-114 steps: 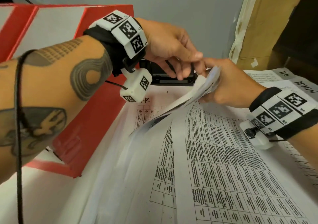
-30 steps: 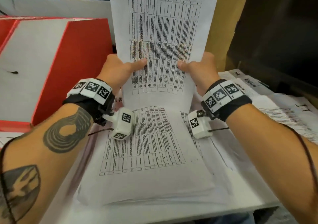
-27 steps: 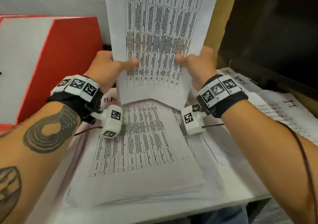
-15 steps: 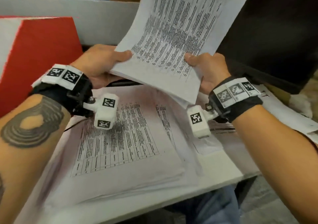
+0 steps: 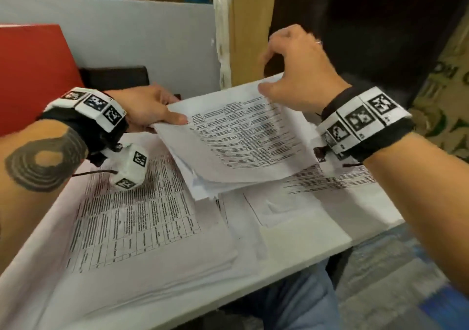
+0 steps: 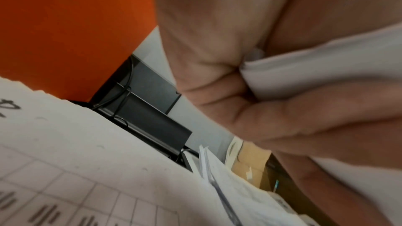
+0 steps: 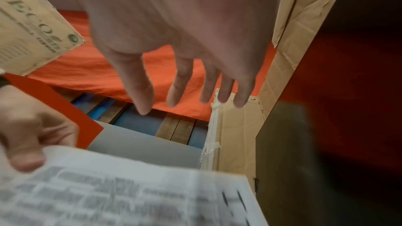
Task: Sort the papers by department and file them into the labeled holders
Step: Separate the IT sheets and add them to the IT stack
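Note:
My left hand (image 5: pixel 154 111) pinches the left edge of a thick bundle of printed papers (image 5: pixel 238 142), thumb on top and fingers underneath, as the left wrist view shows with the bundle (image 6: pixel 315 68) wedged in my grip. The bundle is tilted low over the table. My right hand (image 5: pixel 291 71) hovers just above the bundle's far right corner, fingers spread and relaxed (image 7: pixel 180 85), holding nothing. Another stack of table-printed sheets (image 5: pixel 132 218) lies flat on the white table (image 5: pixel 304 241) under my left wrist.
A red box (image 5: pixel 33 76) stands at the left. A black holder (image 5: pixel 114 78) sits behind the papers against a grey panel (image 5: pixel 127 33). More sheets (image 5: pixel 342 177) lie at the right by the table edge. Brown cardboard (image 5: pixel 251 25) rises behind.
The bundle dropped from upright to nearly flat over the table. My right hand let go of its edge and lifted above it. My left hand keeps hold.

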`<action>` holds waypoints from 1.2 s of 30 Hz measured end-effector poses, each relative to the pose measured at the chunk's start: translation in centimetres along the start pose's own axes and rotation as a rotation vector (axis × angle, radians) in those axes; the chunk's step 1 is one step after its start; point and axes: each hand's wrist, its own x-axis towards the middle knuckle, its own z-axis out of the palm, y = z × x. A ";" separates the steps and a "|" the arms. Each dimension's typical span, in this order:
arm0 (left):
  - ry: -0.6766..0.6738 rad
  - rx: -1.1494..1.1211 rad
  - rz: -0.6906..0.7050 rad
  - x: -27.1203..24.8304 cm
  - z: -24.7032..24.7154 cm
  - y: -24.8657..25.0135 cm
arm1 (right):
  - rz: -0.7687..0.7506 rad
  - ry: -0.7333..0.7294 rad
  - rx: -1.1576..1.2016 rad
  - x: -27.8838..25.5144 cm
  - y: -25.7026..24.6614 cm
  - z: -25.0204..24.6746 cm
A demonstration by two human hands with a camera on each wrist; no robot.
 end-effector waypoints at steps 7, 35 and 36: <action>-0.182 0.003 -0.042 3.7 4.8 1.2 | 0.035 -0.450 0.033 -0.8 1.4 2.7; -0.188 0.913 -0.062 9.2 13.2 6.0 | 0.668 -0.780 -0.300 -6.1 11.6 1.9; -0.191 0.888 -0.057 9.2 13.0 6.0 | 0.676 -0.794 -0.284 -6.1 11.6 2.0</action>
